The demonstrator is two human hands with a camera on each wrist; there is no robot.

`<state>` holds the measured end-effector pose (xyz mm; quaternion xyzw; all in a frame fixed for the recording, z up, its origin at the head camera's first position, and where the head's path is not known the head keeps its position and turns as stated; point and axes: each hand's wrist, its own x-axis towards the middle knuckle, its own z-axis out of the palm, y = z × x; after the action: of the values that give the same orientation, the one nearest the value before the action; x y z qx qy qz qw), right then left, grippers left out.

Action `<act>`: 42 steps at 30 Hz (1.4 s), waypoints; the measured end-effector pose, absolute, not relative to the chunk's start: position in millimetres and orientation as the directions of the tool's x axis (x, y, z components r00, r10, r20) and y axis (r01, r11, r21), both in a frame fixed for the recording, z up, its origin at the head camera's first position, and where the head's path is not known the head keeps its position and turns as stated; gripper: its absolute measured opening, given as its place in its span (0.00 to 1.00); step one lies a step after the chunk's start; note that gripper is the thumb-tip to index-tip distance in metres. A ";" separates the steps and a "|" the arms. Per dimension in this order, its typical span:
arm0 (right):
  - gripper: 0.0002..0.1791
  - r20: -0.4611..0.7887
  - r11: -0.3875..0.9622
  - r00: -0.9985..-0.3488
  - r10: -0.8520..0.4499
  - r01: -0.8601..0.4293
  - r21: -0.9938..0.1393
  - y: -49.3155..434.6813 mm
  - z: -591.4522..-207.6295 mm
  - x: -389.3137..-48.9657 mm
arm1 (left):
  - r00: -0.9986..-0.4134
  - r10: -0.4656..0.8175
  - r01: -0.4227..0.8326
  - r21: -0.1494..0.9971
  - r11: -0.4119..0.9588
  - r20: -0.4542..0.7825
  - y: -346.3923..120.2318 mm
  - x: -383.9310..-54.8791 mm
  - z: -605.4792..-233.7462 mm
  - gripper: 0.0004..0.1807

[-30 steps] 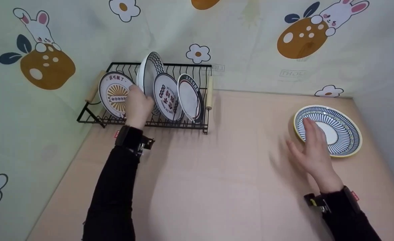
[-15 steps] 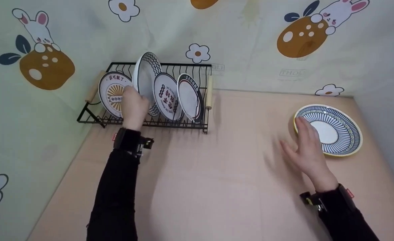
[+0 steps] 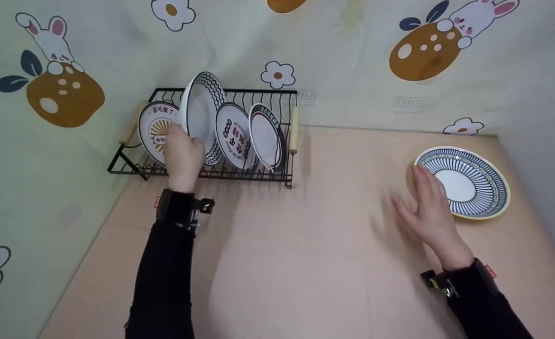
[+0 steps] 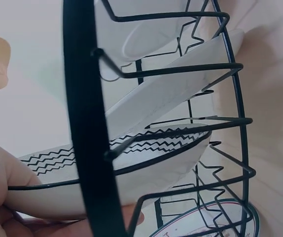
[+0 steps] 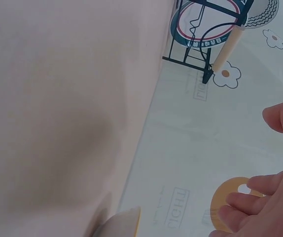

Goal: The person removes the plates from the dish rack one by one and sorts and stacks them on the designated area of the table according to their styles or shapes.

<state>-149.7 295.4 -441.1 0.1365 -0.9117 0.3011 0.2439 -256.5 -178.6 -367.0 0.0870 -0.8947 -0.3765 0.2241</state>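
Note:
My left hand [image 3: 183, 153] grips the near edge of a white bowl [image 3: 199, 113] with black zigzag lines inside. The bowl stands on its side in a black wire dish rack [image 3: 244, 179]. In the left wrist view, the thumb lies over the rim of the bowl [image 4: 146, 182] and the fingers are under its outer side. At the right, my right hand [image 3: 430, 212] has its fingers extended over the left edge of a blue-and-white patterned plate [image 3: 487, 188] with a yellow rim. Whether it touches that plate cannot be told.
A plate with a sunburst pattern [image 3: 152, 122] leans in the rack left of the bowl. To its right stand a plate with red lettering [image 3: 235, 136] and a dark-rimmed plate [image 3: 264, 136]. Wooden handles [image 3: 294, 132] flank the rack. Behind rises a printed cloth wall [image 3: 343, 61].
The bowl has shifted left within the rack, with my left hand gripping it. My right hand has drifted slightly left, toward the left edge of the patterned plate.

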 end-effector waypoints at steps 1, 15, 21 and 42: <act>0.42 0.527 0.781 -0.844 -0.101 -0.395 -0.483 295.0 -441.2 -149.6 | -0.880 -0.330 0.015 0.715 0.699 0.341 -179.5 -255.0 -367.0 0.19; 0.42 0.556 0.772 -0.823 -0.113 -0.425 -0.473 291.1 -443.3 -150.7 | -0.836 -0.398 0.030 0.756 0.654 0.377 -192.5 -231.0 -357.9 0.25; 0.41 0.567 0.768 -0.814 -0.129 -0.443 -0.462 290.3 -445.2 -150.7 | -0.828 -0.423 0.034 0.786 0.617 0.367 -197.8 -218.3 -353.8 0.27; 0.42 0.537 0.766 -0.835 -0.123 -0.424 -0.484 283.5 -440.5 -149.2 | -0.773 -0.516 0.177 0.907 0.381 0.368 -208.1 -190.8 -340.1 0.30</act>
<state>-149.2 283.5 -440.5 0.1507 -0.9071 0.3074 0.2450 -190.8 -208.1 -340.1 0.1104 -0.7678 -0.5451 0.3182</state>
